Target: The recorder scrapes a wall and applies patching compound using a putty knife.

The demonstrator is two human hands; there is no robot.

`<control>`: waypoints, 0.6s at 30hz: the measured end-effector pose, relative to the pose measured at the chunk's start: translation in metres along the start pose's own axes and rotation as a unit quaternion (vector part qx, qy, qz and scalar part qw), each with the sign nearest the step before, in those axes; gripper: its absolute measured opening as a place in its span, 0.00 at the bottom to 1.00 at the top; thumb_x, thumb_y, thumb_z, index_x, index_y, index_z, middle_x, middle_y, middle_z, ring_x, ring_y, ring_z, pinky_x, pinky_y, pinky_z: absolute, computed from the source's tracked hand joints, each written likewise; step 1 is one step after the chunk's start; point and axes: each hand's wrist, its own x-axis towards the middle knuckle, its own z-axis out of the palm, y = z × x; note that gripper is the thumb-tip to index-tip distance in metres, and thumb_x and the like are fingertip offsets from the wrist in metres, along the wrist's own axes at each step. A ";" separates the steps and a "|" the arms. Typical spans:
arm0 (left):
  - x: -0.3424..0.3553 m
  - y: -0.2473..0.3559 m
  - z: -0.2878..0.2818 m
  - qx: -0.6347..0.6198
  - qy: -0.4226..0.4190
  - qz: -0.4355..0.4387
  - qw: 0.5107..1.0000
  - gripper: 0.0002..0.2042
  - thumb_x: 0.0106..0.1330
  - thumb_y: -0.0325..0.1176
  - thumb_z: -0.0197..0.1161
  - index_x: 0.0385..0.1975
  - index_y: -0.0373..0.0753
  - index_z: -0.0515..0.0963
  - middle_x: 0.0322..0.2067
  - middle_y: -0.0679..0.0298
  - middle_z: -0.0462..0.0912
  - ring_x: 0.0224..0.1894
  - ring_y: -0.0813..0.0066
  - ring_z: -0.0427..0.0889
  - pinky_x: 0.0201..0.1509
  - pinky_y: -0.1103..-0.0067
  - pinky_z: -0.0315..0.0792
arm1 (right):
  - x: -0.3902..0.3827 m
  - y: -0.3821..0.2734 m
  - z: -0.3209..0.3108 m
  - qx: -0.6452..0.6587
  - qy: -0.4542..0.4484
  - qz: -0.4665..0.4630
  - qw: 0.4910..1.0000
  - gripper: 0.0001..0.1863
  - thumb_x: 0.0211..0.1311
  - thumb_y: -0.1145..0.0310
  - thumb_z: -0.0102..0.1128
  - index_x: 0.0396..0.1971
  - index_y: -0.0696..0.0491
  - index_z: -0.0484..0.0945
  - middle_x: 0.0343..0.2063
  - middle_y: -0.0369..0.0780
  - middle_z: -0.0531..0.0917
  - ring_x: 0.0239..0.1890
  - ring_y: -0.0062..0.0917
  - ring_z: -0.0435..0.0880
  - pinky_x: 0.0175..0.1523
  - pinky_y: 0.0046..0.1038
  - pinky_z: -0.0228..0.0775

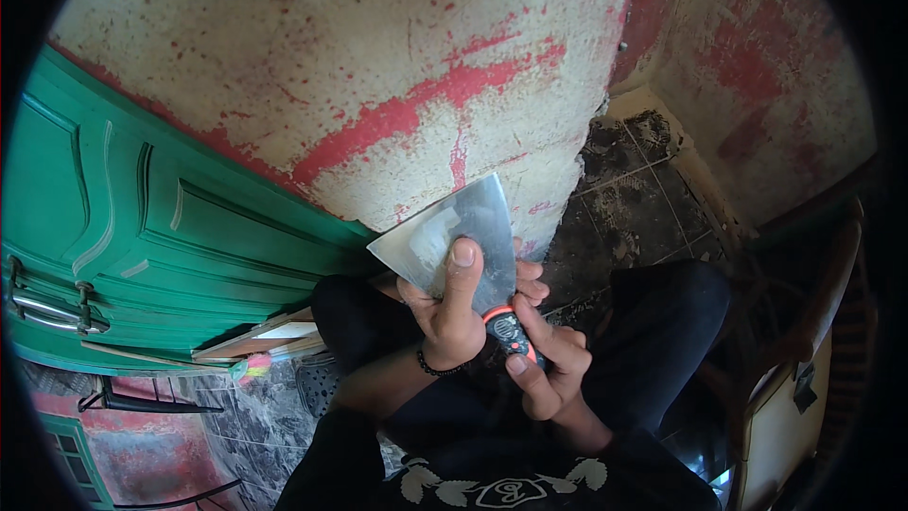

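Observation:
A wide metal scraper (482,213) with a tapered steel blade and a black and orange handle is in the middle of the view, blade upward. My left hand (442,312) grips the blade, thumb pressed on its face and fingertips showing past its right edge. My right hand (553,374) is closed on the handle (511,331), thumb along it. The blade overlaps the view of a wall (378,57) with peeling cream and red paint; whether it touches the wall I cannot tell.
A green panelled door (189,227) stands at the left. My crossed legs (662,322) are below. A dark tiled floor (634,199) runs to a second patchy wall (757,76). Wooden furniture (823,303) is at the right; a grey perforated shoe (317,383) lies at lower left.

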 end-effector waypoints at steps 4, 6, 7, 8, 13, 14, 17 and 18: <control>-0.017 -0.028 -0.018 -0.001 0.059 -0.048 0.997 0.22 0.75 0.43 0.50 0.37 0.22 0.74 0.20 0.47 0.82 0.18 0.60 0.83 0.21 0.69 0.82 | -0.025 0.019 0.007 -0.009 -0.002 0.009 1.000 0.28 0.55 0.74 0.59 0.57 0.71 0.73 0.29 0.51 0.86 0.20 0.27 0.84 0.30 0.25 0.74; -0.025 -0.048 -0.034 0.008 0.031 -0.030 0.999 0.21 0.75 0.42 0.50 0.37 0.23 0.74 0.20 0.48 0.81 0.17 0.61 0.83 0.21 0.69 0.82 | -0.042 0.030 0.012 -0.029 -0.006 0.035 0.999 0.28 0.56 0.74 0.59 0.57 0.71 0.73 0.28 0.52 0.86 0.21 0.28 0.84 0.30 0.25 0.74; -0.029 -0.054 -0.038 0.011 0.035 -0.045 0.998 0.21 0.75 0.42 0.50 0.38 0.23 0.74 0.20 0.48 0.81 0.17 0.62 0.82 0.21 0.69 0.83 | -0.050 0.039 0.014 -0.021 -0.002 0.042 0.999 0.28 0.56 0.75 0.59 0.57 0.72 0.73 0.28 0.52 0.86 0.22 0.29 0.85 0.31 0.25 0.75; -0.031 -0.055 -0.040 0.015 0.034 -0.048 0.998 0.21 0.75 0.42 0.50 0.38 0.23 0.74 0.20 0.48 0.81 0.17 0.62 0.82 0.21 0.69 0.83 | -0.051 0.039 0.014 -0.018 0.000 0.044 0.999 0.28 0.56 0.75 0.59 0.57 0.72 0.73 0.28 0.52 0.86 0.22 0.29 0.85 0.31 0.25 0.75; -0.032 -0.053 -0.038 0.011 0.068 -0.074 0.995 0.21 0.75 0.42 0.51 0.38 0.23 0.73 0.21 0.48 0.81 0.18 0.62 0.82 0.20 0.69 0.83 | -0.048 0.030 0.011 -0.007 -0.011 0.069 0.998 0.27 0.54 0.76 0.59 0.55 0.73 0.74 0.29 0.53 0.86 0.21 0.28 0.86 0.31 0.24 0.75; -0.032 -0.051 -0.036 0.011 0.070 -0.075 0.995 0.21 0.75 0.42 0.51 0.38 0.23 0.73 0.21 0.48 0.81 0.18 0.62 0.82 0.20 0.69 0.83 | -0.048 0.029 0.011 -0.008 -0.012 0.071 0.997 0.27 0.54 0.76 0.59 0.55 0.73 0.74 0.29 0.53 0.86 0.21 0.28 0.86 0.31 0.24 0.75; -0.023 -0.043 -0.028 0.012 0.047 -0.063 0.997 0.21 0.75 0.43 0.51 0.38 0.24 0.74 0.20 0.49 0.80 0.18 0.62 0.83 0.20 0.69 0.82 | -0.036 0.027 0.008 -0.020 -0.003 0.058 0.998 0.27 0.53 0.76 0.58 0.55 0.72 0.75 0.28 0.52 0.86 0.21 0.28 0.86 0.31 0.24 0.75; -0.016 -0.037 -0.021 0.006 0.045 -0.038 0.998 0.21 0.75 0.43 0.51 0.38 0.24 0.74 0.20 0.49 0.80 0.18 0.62 0.83 0.20 0.69 0.82 | -0.025 0.024 0.004 -0.022 -0.007 0.042 0.999 0.27 0.53 0.76 0.58 0.55 0.71 0.75 0.27 0.52 0.86 0.21 0.27 0.86 0.31 0.23 0.75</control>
